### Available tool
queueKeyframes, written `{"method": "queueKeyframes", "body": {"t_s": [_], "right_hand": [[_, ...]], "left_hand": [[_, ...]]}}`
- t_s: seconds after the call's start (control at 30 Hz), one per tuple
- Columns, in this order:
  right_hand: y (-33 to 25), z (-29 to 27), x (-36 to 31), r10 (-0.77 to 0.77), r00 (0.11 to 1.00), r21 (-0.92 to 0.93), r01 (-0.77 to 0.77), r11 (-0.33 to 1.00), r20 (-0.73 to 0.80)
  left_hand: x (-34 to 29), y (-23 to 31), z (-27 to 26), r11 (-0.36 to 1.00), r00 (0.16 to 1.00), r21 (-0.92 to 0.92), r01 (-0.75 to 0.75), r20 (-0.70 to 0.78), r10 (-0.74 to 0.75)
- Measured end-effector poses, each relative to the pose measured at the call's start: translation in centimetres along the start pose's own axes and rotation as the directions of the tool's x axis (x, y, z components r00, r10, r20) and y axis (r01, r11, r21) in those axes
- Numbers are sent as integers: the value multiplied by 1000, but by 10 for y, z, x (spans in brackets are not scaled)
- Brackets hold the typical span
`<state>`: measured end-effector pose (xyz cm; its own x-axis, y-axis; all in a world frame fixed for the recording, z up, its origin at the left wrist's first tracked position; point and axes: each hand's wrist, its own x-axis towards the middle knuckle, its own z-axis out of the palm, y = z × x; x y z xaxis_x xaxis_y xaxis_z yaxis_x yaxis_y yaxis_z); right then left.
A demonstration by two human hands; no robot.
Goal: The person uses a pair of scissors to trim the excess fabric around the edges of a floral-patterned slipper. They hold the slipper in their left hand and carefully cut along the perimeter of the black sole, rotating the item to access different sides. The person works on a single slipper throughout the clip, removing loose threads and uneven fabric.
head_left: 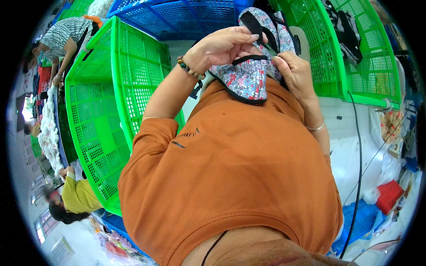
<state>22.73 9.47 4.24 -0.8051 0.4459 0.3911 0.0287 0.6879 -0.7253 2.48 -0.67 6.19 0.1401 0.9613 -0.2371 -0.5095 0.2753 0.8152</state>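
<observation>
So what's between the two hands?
In the head view, a narrow black strip runs between the left hand and right hand. Floral fabric shows there too.

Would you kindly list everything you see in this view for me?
Floral fabric pieces: at least two, grey, red and blue, black-trimmed, by the hands
Black strip: one, black, at the fingers
Green crates: at least two, green, left and right
Blue crate: one, blue, top
Dark items: several, mostly black, right crate
Red object: one, red, lower right
Cable: one, black, right
Fluffy material: uncountable, white, far left
Co-workers: at least two, yellow and striped tops, left
Shirt: one, orange-brown, centre
Left hand: one, bare, top centre
Right hand: one, bare, beside it
</observation>
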Motion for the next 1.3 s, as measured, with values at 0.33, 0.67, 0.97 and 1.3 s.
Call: {"method": "queueKeyframes", "body": {"t_s": [0.33, 0.67, 0.97, 1.3], "right_hand": [[-20, 9, -1, 279, 936, 363, -342, 866, 217], [-30, 3, -2, 243, 880, 408, -414, 814, 408], [-32, 0, -1, 173, 891, 352, -336, 874, 420], [-16, -12, 14, 240, 912, 310, -135, 941, -333]], "left_hand": [[-5, -17, -6, 996, 997, -71, -52, -68, 48], [-21, -5, -80, 231, 401, 964, 130, -264, 877], [-8, -17, -38, 590, 960, 767, -251, 277, 48], [-20, 21, 0, -48, 716, 952, -301, 259, 648]]}}
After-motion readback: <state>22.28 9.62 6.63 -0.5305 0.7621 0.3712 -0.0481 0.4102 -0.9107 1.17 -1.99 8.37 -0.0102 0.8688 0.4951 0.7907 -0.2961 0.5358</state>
